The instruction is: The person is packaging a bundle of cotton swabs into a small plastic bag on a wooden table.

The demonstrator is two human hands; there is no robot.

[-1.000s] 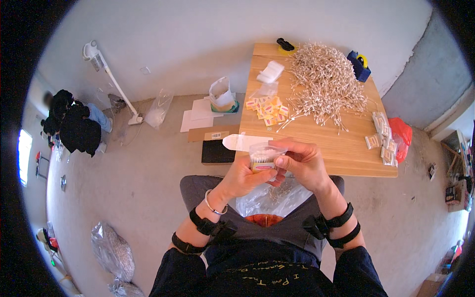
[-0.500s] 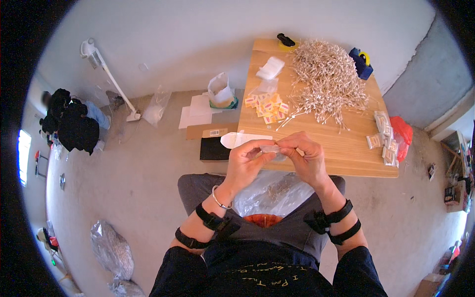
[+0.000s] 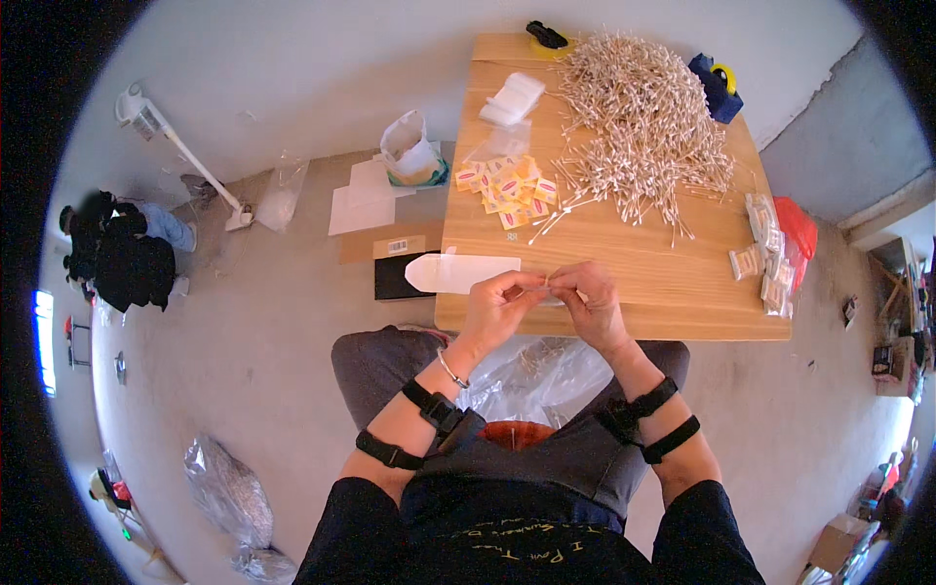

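My left hand (image 3: 499, 304) and my right hand (image 3: 585, 297) meet over the near edge of a wooden table (image 3: 624, 283). Both pinch a small clear packet (image 3: 548, 286) between their fingertips; what it holds is too small to tell. A big heap of cotton swabs (image 3: 639, 122) covers the far half of the table. Small orange and yellow labels (image 3: 505, 185) lie left of the heap. A long white paper strip (image 3: 458, 271) juts off the table's left edge, just beyond my left hand.
Filled small packets (image 3: 765, 258) lie at the table's right edge. A clear plastic bag (image 3: 531, 375) rests on my lap. Blue tape dispenser (image 3: 717, 86) at the far right corner. White papers (image 3: 356, 200), a bag (image 3: 409, 151) and a dark box (image 3: 395, 278) lie on the floor to the left.
Both hands have moved up and forward from over my lap to the table's near edge, still together. The wider white piece seen between them earlier is no longer visible.
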